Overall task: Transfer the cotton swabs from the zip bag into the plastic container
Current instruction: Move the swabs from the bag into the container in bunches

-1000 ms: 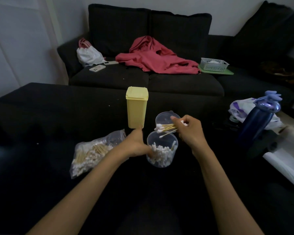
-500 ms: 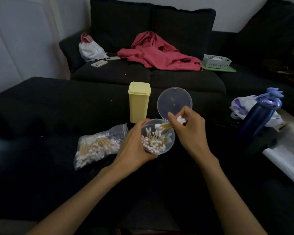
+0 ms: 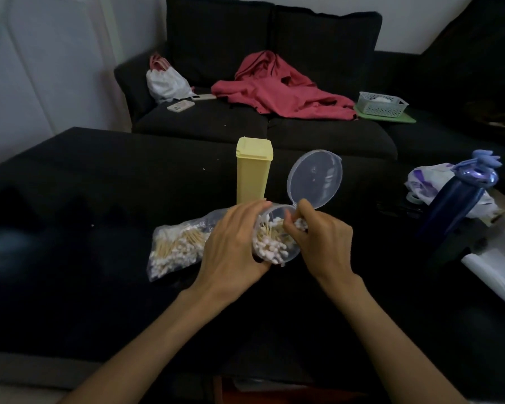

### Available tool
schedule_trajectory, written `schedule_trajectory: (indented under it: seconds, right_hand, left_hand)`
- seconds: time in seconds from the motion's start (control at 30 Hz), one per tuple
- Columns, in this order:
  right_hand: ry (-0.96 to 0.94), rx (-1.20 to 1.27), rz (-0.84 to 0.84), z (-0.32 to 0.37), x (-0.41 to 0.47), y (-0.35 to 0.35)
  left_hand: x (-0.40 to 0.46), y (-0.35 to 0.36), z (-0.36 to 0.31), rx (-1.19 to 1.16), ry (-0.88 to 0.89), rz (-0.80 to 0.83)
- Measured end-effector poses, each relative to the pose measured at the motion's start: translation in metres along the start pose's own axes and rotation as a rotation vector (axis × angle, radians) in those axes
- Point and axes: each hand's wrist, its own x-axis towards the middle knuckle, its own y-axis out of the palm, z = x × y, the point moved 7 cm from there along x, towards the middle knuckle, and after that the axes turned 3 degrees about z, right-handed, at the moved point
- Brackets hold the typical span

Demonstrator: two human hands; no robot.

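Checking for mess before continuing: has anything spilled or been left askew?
No spill shows. The clear plastic container is tipped toward the camera in the left hand, lid open, while the right hand tucks swabs in. The zip bag still holds swabs.

Single head-worn view, facing forward and down, close over dim table [image 3: 70, 199]

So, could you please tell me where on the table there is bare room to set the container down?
Bare table lies left of the zip bag and yellow box. Another free patch sits between the open lid and the blue bottle. The middle is crowded: left hand, container, right hand.
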Motion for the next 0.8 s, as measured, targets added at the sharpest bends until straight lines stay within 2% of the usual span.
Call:
schedule_trajectory:
  seconds: [0.23, 0.37, 0.47, 0.57, 0.67, 0.73, 0.8]
  right_hand:
    - [0.225, 0.045, 0.079, -0.004, 0.002, 0.007]
    - [0.391, 0.096, 0.304, -0.009, -0.003, 0.024]
    - [0.365, 0.110, 0.430, -0.007, -0.003, 0.028]
    - [0.409, 0.285, 0.663, -0.005, -0.002, 0.033]
    - [0.525, 0.476, 0.722, -0.018, 0.007, 0.025]
    - [0.522, 0.597, 0.794, -0.024, 0.008, 0.019]
    - [0.473, 0.631, 0.954, -0.022, 0.003, 0.017]
  left_hand:
    - [0.003, -0.008, 0.005, 0.020, -0.019, -0.109]
    - [0.005, -0.006, 0.007, 0.020, -0.020, -0.114]
    - [0.004, -0.001, 0.011, 0.032, -0.040, -0.095]
    - [0.007, 0.000, 0.016, 0.027, -0.065, -0.057]
    - [0.011, -0.004, 0.019, -0.027, -0.101, -0.041]
    - [0.014, -0.005, 0.019, -0.092, -0.117, -0.033]
    - [0.017, -0.002, 0.020, -0.144, -0.138, -0.008]
